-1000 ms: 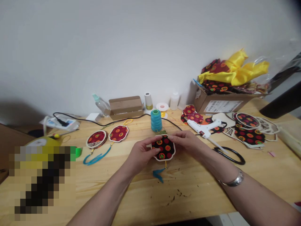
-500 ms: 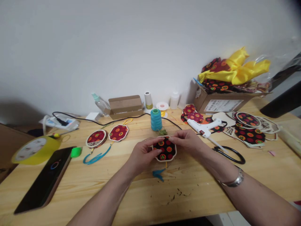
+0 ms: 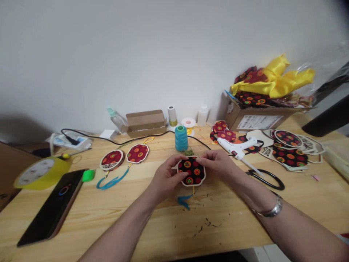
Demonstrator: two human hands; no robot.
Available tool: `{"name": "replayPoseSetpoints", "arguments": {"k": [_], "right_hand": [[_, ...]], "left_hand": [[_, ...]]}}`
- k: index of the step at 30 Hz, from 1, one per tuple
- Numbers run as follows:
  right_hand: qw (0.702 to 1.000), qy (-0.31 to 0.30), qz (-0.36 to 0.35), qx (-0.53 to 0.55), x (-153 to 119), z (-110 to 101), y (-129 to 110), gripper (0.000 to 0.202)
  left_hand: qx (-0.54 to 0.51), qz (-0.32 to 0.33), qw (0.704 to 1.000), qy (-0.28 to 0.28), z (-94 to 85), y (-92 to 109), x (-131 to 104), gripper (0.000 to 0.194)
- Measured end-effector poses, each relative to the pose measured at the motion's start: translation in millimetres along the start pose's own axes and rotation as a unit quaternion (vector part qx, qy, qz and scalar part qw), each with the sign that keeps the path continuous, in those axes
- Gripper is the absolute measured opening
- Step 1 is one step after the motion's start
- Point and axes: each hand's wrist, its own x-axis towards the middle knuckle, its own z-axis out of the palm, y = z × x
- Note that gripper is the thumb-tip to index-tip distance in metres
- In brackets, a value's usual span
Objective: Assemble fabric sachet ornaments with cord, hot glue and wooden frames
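Observation:
Between my hands is a scallop-edged pendant (image 3: 194,172) of black cloth with red and orange flower prints in a pale frame. My left hand (image 3: 168,175) grips its left side, thumb on the front face. At the upper right edge, my right hand (image 3: 215,162) pinches it between thumb and fingers. A blue tassel (image 3: 184,201) hangs by a yellow cord from the lower edge. Green cord (image 3: 188,153) shows at the top. Just behind stands a spool of turquoise thread (image 3: 181,139). Fingers behind the pendant are hidden.
A white glue gun (image 3: 240,147) and black-handled scissors (image 3: 269,179) lie to the right. Two red pendants, one round (image 3: 111,160) and one scalloped (image 3: 137,153), lie left, near a phone (image 3: 51,207) and yellow tape (image 3: 42,173). A cardboard box (image 3: 261,118) of fabric stands back right.
The pendant has shifted very slightly to the right in my hands. My left fingers have moved a little along its top left edge. My right hand keeps its pinch.

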Motion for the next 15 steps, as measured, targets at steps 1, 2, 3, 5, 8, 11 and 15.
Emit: {"name": "replayPoseSetpoints", "arguments": {"k": [1,2,3,5,8,11,15], "right_hand": [[1.000,0.001,0.002,0.003,-0.1,0.1,0.2,0.033],[1.000,0.001,0.004,0.005,-0.2,0.2,0.2,0.034],[1.000,0.001,0.007,0.006,-0.3,0.2,0.2,0.034],[1.000,0.001,0.013,0.005,-0.6,0.2,0.1,0.034],[1.000,0.008,0.008,0.002,-0.5,0.1,0.3,0.033],[1.000,0.005,0.005,-0.007,-0.3,0.2,1.1,0.033],[1.000,0.004,0.005,-0.016,-0.8,1.1,1.1,0.032]], "left_hand": [[-0.010,0.002,1.000,0.003,-0.1,0.1,-0.2,0.040],[-0.020,0.001,1.000,0.006,-0.4,0.3,-0.2,0.045],[-0.029,-0.006,1.000,0.009,-0.8,0.5,0.0,0.050],[-0.044,-0.027,0.999,0.014,-1.8,1.1,0.7,0.058],[-0.076,-0.051,0.996,-0.003,-3.3,1.2,2.2,0.048],[-0.107,-0.075,0.991,-0.010,-4.4,0.1,3.2,0.033],[-0.109,-0.095,0.989,0.018,-5.7,-1.5,3.9,0.030]]}}
